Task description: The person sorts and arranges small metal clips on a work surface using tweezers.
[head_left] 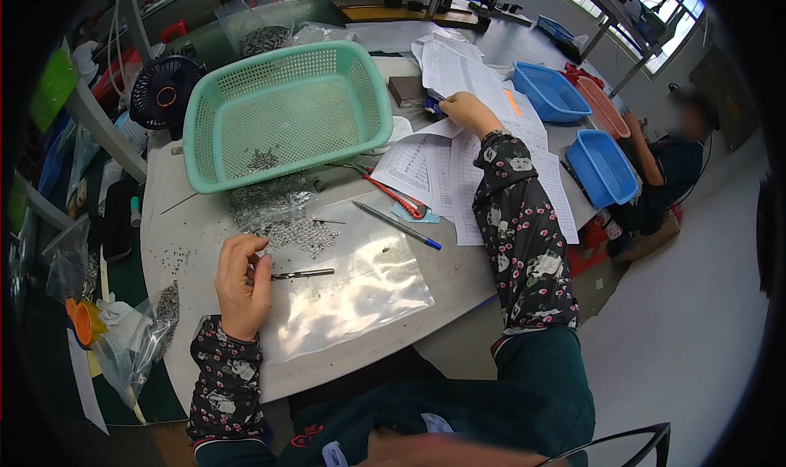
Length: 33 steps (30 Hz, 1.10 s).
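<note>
My left hand (pixel 243 283) is closed around a twist drill bit (pixel 307 274), whose fluted shank sticks out to the right over a clear plastic bag (pixel 360 303). Just beyond it lies a heap of small metal parts (pixel 303 236), with a second slim metal rod (pixel 329 221) on top. My right hand (pixel 471 113) reaches to the far side of the table, fingers closed at the edge of the printed sheets (pixel 458 66), beside a small dark blue item (pixel 433 105). What the fingertips hold there is hidden. One sheet (pixel 409 168) curls up under the wrist.
A green mesh basket (pixel 381 82) with few small parts stands tilted at the back. Red-handled pliers (pixel 401 201) and a pen (pixel 397 225) lie mid-table. Blue baskets (pixel 602 168) stand at right, near a seated person (pixel 667 164). A small fan (pixel 166 93) is at left.
</note>
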### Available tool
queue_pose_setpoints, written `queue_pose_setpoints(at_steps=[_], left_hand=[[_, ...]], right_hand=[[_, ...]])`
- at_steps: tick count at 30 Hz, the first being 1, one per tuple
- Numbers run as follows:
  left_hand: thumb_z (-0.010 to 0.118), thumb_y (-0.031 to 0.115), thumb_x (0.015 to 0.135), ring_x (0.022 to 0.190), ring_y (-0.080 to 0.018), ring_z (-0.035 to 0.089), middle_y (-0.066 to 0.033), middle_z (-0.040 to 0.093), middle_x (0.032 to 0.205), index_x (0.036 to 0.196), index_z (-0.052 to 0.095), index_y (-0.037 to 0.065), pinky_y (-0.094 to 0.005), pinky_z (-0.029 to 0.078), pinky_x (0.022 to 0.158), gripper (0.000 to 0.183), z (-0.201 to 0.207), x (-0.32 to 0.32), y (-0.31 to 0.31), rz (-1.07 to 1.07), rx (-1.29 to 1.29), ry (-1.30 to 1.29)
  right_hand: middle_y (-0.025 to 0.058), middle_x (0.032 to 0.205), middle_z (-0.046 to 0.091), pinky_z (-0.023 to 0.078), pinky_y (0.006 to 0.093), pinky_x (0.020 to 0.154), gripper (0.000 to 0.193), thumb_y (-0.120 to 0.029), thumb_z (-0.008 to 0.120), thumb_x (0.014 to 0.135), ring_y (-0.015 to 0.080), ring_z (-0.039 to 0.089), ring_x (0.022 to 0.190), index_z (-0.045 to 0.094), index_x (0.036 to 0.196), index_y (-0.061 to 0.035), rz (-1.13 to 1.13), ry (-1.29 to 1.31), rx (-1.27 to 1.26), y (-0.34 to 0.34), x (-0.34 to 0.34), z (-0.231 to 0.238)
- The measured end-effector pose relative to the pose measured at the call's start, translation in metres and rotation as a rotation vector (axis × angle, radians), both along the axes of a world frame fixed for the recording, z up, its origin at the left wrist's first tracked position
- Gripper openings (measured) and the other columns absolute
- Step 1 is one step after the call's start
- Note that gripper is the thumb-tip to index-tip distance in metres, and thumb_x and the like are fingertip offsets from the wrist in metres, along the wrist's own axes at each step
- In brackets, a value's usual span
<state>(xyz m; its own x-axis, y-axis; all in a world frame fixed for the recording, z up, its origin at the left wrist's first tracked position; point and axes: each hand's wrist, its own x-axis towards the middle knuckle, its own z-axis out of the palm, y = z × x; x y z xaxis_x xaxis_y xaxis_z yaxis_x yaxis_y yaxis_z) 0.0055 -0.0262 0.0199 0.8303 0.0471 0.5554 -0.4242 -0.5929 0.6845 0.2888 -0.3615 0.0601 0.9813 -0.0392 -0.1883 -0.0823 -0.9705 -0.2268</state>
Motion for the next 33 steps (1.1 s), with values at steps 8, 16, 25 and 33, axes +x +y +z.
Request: queue_pose_setpoints(at_steps=[8,16,25,33], left_hand=[[0.055,-0.006,0.077,0.065,-0.0126,0.051,-0.0098,0.052,0.095,0.096,0.055,0.0,-0.021,0.042,0.055,0.02,0.002,-0.003,0.005,0.004,-0.009,0.028],[0.055,-0.006,0.076,0.065,-0.0134,0.051,-0.0103,0.052,0.094,0.096,0.055,0.0,-0.0216,0.043,0.056,0.021,0.006,0.001,0.004,-0.004,-0.011,0.026],[0.055,-0.007,0.076,0.065,-0.0135,0.051,-0.0108,0.053,0.095,0.096,0.056,0.0,-0.0215,0.043,0.056,0.021,0.0,0.012,0.003,0.0,-0.006,0.038],[0.056,-0.007,0.075,0.065,-0.0137,0.052,-0.011,0.053,0.094,0.096,0.055,-0.001,-0.0215,0.043,0.055,0.022,-0.01,0.028,0.012,0.006,-0.004,0.052]], right_hand=[[0.0124,0.087,0.065,0.046,0.0359,0.074,0.02,-0.013,0.057,0.074,0.0295,0.057,0.09,0.069,0.089,-0.0097,0.147,-0.635,-0.108,-0.005,-0.009,0.011],[0.0049,0.079,0.063,0.034,0.0412,0.069,0.043,-0.007,0.058,0.07,0.0231,0.056,0.086,0.056,0.113,-0.0158,0.224,-0.907,-0.296,-0.003,-0.005,0.019],[0.0154,0.104,0.06,0.038,0.0464,0.086,0.072,-0.034,0.066,0.063,0.0292,0.053,0.106,0.042,0.128,-0.0139,0.155,-0.35,-0.305,0.013,0.004,0.01],[0.0152,0.111,0.058,0.042,0.0443,0.085,0.06,-0.044,0.055,0.07,0.0312,0.056,0.103,0.049,0.121,-0.0116,0.029,-0.16,-0.267,0.038,0.044,-0.004]])
